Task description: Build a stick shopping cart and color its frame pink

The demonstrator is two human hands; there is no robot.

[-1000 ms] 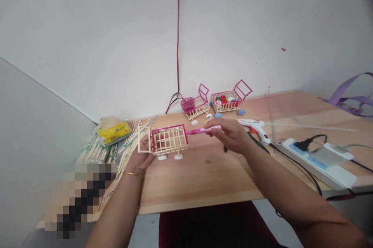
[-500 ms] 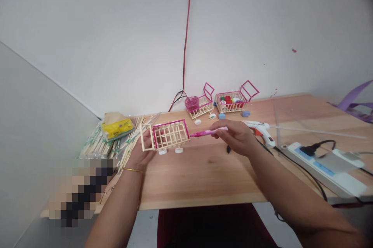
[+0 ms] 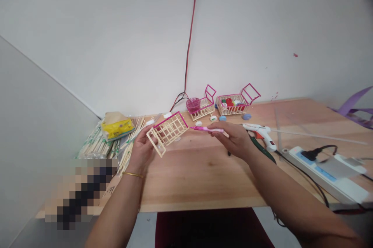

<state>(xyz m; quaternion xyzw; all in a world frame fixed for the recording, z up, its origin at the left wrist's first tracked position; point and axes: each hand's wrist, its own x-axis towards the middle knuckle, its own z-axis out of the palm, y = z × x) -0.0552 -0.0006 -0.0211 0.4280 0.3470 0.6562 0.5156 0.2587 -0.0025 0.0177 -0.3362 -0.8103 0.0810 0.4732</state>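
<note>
My left hand (image 3: 142, 147) grips a small cart (image 3: 167, 131) built of wooden sticks with pink-painted rims, tilted so its top faces me above the wooden table (image 3: 204, 170). My right hand (image 3: 234, 137) holds a pink marker (image 3: 205, 128) level, its tip just right of the cart's pink edge. Whether the tip touches the cart I cannot tell.
Two finished stick carts (image 3: 204, 106) (image 3: 236, 102), one with coloured bottle caps, stand by the wall. A white glue gun (image 3: 259, 130) and a power strip (image 3: 326, 170) lie to the right. Bundles of wooden sticks (image 3: 101, 145) and a yellow packet (image 3: 116, 126) sit at left.
My left hand has lifted and tipped the cart from upright on its wheels to tilted toward me. The marker has stayed beside its right edge, slightly lower in angle.
</note>
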